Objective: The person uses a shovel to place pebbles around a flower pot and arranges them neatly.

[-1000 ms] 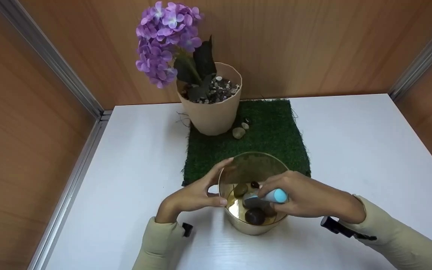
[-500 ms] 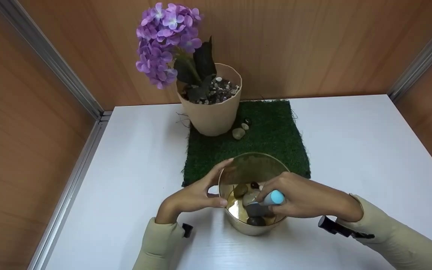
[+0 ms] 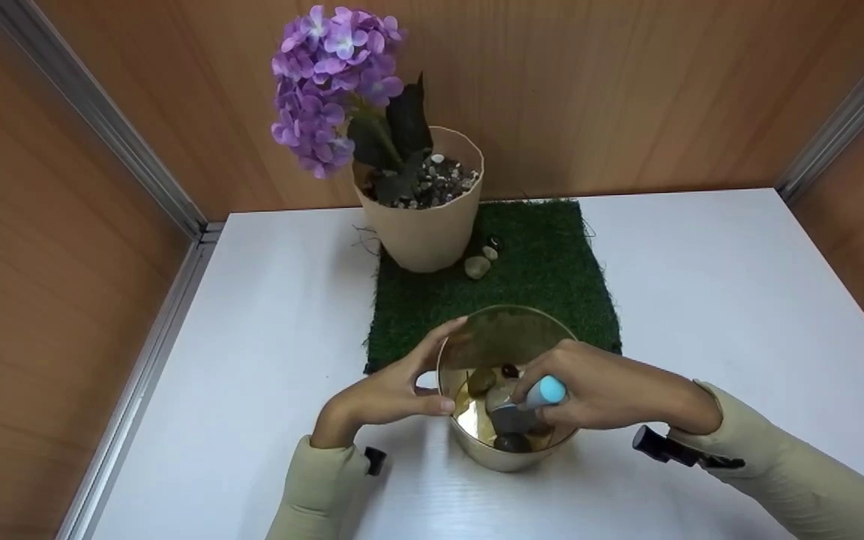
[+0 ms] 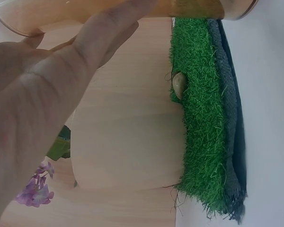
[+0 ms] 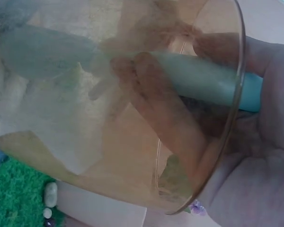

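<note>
A clear amber glass pot [image 3: 503, 330] stands on the white table at the front edge of the grass mat. My left hand [image 3: 387, 390] grips its left side, thumb on the near wall and fingers round the far side. Inside the pot, my right hand [image 3: 608, 386] holds a small trowel [image 3: 550, 391] by its light grey handle with a turquoise end. Its dark grey blade points down among several stones, partly covering a dark stone [image 3: 512, 442]. A brown stone [image 3: 481, 381] lies left of the blade. Through the hazy glass, the right wrist view shows fingers curled round the handle [image 5: 203, 80].
A beige flowerpot [image 3: 424, 236] holding a purple artificial hydrangea [image 3: 334, 82] stands at the back of the green grass mat [image 3: 544, 262]. Beside it lie a few pebbles [image 3: 477, 266]. Wood-grain panels [image 3: 627, 97] close off the back and both sides of the white table [image 3: 702, 300].
My right hand has shifted slightly left, and the handle has come with it. The trowel blade has moved towards the near side, over part of the dark stone. My left hand keeps its place.
</note>
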`<act>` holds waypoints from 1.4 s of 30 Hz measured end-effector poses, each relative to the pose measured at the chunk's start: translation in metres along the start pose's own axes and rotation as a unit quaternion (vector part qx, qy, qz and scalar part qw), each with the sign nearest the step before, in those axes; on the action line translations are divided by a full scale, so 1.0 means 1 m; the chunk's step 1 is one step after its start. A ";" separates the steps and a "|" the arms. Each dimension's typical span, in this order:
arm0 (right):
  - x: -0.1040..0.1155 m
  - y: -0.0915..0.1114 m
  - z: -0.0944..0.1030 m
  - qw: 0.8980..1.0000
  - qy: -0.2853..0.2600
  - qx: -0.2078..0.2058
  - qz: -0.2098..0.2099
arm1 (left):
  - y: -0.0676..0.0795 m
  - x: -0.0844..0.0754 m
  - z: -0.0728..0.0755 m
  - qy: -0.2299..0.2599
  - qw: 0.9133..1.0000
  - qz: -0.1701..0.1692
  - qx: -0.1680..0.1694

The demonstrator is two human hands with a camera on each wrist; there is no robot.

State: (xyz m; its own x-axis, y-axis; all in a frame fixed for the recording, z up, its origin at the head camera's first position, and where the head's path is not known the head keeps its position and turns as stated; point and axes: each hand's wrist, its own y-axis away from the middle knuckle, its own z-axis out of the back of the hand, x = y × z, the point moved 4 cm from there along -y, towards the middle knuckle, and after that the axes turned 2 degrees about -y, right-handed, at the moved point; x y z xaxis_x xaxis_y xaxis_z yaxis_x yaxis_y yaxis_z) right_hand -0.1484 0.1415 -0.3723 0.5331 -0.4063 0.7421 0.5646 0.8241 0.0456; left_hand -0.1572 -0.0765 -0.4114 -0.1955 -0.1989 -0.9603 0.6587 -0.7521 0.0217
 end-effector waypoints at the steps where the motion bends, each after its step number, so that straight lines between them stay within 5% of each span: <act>1: 0.000 0.000 0.000 1.000 0.001 0.000 -0.004 | 0.000 0.000 0.000 -0.002 1.000 0.000 0.000; 23: -0.004 -0.001 0.004 0.999 0.006 -0.010 -0.034 | -0.001 -0.002 0.001 -0.026 1.000 -0.002 -0.003; 33: -0.004 -0.006 0.003 0.998 0.005 -0.001 -0.068 | 0.000 0.000 0.000 -0.001 1.000 -0.008 0.002; 42: -0.005 -0.010 0.003 0.997 -0.048 -0.011 -0.062 | 0.001 -0.003 0.001 -0.011 1.000 -0.004 0.001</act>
State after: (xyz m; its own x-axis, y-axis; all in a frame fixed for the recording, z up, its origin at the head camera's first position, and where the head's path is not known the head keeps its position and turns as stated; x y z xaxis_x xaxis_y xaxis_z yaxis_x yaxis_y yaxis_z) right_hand -0.1582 0.1361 -0.3745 0.3968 -0.4642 0.7918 0.6362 0.7610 0.1273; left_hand -0.1563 -0.0774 -0.4086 -0.2166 -0.2066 -0.9542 0.6550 -0.7555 0.0149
